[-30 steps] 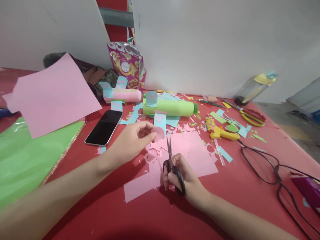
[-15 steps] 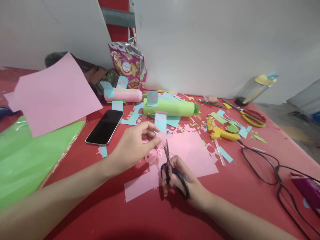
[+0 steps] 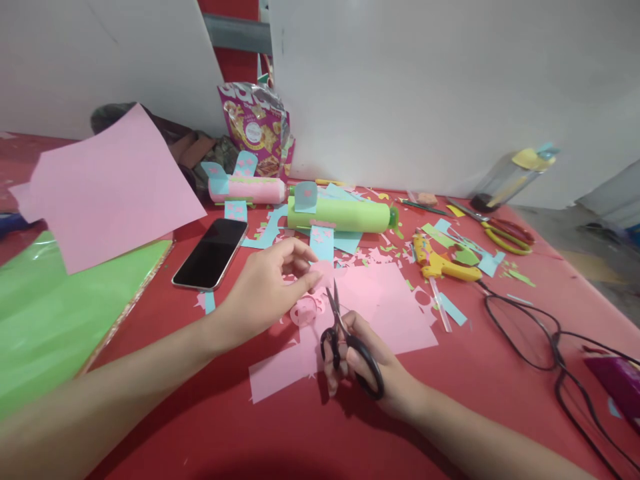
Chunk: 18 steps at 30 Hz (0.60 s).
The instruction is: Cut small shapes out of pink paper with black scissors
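A small piece of pink paper (image 3: 324, 273) is pinched between the thumb and fingers of my left hand (image 3: 275, 283). My right hand (image 3: 380, 367) is closed around the black handles of a pair of scissors (image 3: 340, 320). The blades point up and away from me, slightly parted, with their tips just below the pink piece. Beneath both hands lie larger pink sheets (image 3: 395, 307) and a pink cut-out with curly shapes (image 3: 306, 310). Just beyond stands a green paper-covered tube (image 3: 345, 215) with blue fins.
A black phone (image 3: 213, 253) lies left, beside a green packet (image 3: 60, 320) and a large pink sheet (image 3: 115, 193). A pink tube (image 3: 255, 190) and snack bag (image 3: 257, 130) are behind. To the right are a yellow glue gun (image 3: 445, 267), its cable (image 3: 555, 340), larger scissors (image 3: 505, 230) and paper scraps.
The scissor blades have opened a little wider, and the right fingers have spread slightly with the handles. My left hand has barely shifted, still pinching the pink piece.
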Available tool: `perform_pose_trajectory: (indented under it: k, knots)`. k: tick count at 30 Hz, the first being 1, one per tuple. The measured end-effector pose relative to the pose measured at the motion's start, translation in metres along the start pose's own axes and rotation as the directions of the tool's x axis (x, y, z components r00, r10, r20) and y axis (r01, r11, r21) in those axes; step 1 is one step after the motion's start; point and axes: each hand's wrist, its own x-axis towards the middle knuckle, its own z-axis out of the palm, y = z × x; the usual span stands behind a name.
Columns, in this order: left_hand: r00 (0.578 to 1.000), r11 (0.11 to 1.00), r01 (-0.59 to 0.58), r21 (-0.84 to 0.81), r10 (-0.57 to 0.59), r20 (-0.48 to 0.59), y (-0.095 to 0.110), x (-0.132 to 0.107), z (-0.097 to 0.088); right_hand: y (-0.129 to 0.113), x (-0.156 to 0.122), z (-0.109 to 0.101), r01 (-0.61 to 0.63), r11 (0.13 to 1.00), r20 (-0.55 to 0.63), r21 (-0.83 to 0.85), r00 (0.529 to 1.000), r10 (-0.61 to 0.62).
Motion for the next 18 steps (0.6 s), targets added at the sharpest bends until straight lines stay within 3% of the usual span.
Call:
perform_pose_trajectory:
  k: [5,9,18]
  knots:
    - [0.991,0.981,-0.090,0.172,0.105,-0.082,-0.0017,-0.0025,0.0019,-0.0007,0.0003,0.0017,-0.014,1.000,-0.001,0.007,1.000,0.014]
    - [0.985,0.962,-0.139,0.234,0.159,-0.066,-0.0009,-0.0055,0.0042,0.0017,0.0006,0.0016,-0.001,1.000,-0.022,0.031,1.000,0.002]
    - [0.997,1.000,-0.002,-0.011,0.003,0.078,0.0003,-0.0048,0.0065,0.0017,0.0014,-0.0020,0.013,1.000,-0.018,0.012,1.000,-0.013]
